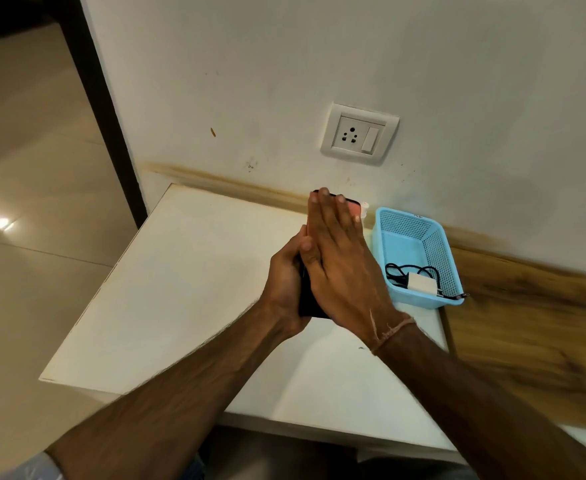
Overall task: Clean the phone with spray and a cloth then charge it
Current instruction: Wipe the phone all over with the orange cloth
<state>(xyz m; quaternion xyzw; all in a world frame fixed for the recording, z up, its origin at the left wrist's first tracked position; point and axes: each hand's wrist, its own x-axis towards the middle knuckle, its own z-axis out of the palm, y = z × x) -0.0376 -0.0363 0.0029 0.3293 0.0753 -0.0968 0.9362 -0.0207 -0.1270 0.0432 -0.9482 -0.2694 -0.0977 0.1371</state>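
At frame centre the left hand grips the phone upright above the table; the right hand, fingers flat and together, presses a pink cloth against it. Hard rubbing could push the phone from that one-handed hold.

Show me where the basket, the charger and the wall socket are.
basket point(404, 237): head view, on its bare floor.
charger point(421, 285): head view, on its white body.
wall socket point(352, 135): head view, on its face between the holes.
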